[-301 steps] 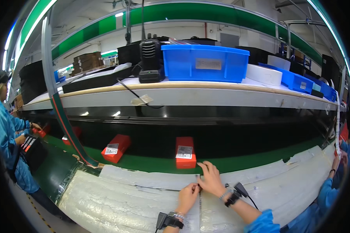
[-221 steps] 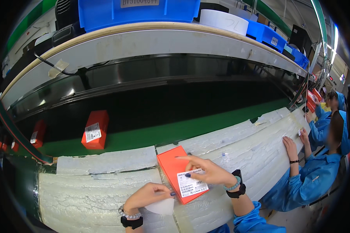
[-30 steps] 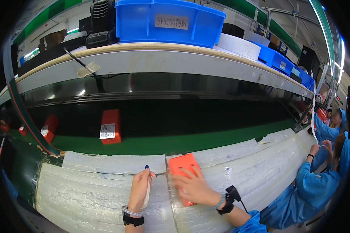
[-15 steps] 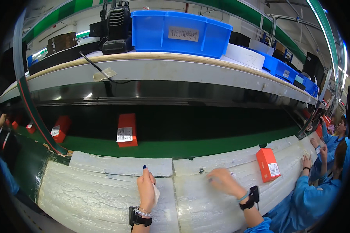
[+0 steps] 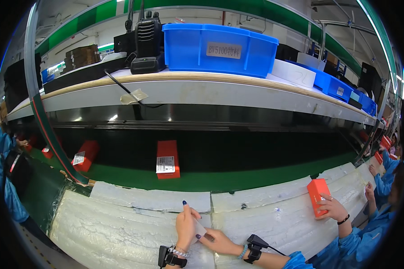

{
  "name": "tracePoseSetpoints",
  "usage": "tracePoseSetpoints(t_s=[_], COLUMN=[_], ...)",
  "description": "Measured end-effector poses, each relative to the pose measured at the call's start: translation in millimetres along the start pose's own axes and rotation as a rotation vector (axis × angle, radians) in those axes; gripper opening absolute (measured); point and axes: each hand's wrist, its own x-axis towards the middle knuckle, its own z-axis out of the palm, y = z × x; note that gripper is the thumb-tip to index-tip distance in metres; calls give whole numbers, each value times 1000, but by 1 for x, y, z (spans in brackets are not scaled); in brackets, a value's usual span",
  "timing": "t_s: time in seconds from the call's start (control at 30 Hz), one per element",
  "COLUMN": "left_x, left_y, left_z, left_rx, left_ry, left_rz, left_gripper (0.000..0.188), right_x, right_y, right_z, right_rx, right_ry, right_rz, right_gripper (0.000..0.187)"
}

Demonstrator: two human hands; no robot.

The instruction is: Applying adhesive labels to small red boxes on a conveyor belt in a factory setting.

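A small white sheet (image 5: 201,227), possibly a label backing, stands between my two hands over the plastic-covered bench. My left hand (image 5: 185,227) is closed round its left side, thumb pointing up. My right hand (image 5: 219,243) comes in from the right, its fingertips pinching the sheet's lower right edge. Part of the sheet is hidden behind my left fingers. Further right, a co-worker's hand (image 5: 331,208) grips an upright orange box (image 5: 317,193) standing on the bench.
Beyond the bench runs a green conveyor belt (image 5: 238,177) carrying an orange box with a white label (image 5: 168,157) and another orange box (image 5: 86,154). Above it, a shelf (image 5: 202,87) holds a blue bin (image 5: 220,49) and a two-way radio (image 5: 148,40). Co-workers in blue sit at right.
My right hand has moved left and down to meet the sheet in my left hand. A co-worker's hand has come onto the orange box at right. Belt boxes have shifted slightly right.
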Motion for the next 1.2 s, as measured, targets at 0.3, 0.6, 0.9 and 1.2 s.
tracePoseSetpoints(t_s=[0.3, 0.6, 0.9, 1.2], left_x=[-4, 0, 1, -1], left_y=[8, -8, -4, -2], left_z=[-1, -7, -6, -3], left_rx=[30, -49, 58, 140], left_ry=[-84, -221, -242, -185], left_rz=[121, 120, 184, 169], left_gripper=[38, 23, 22, 17], right_x=[1, 0, 5, 1], right_y=[9, 5, 17, 24], right_z=[-2, -2, 3, 1], right_rx=[167, 267, 195, 114], right_ry=[319, 480, 431, 412], right_rz=[165, 158, 143, 191], right_gripper=[21, 23, 24, 22])
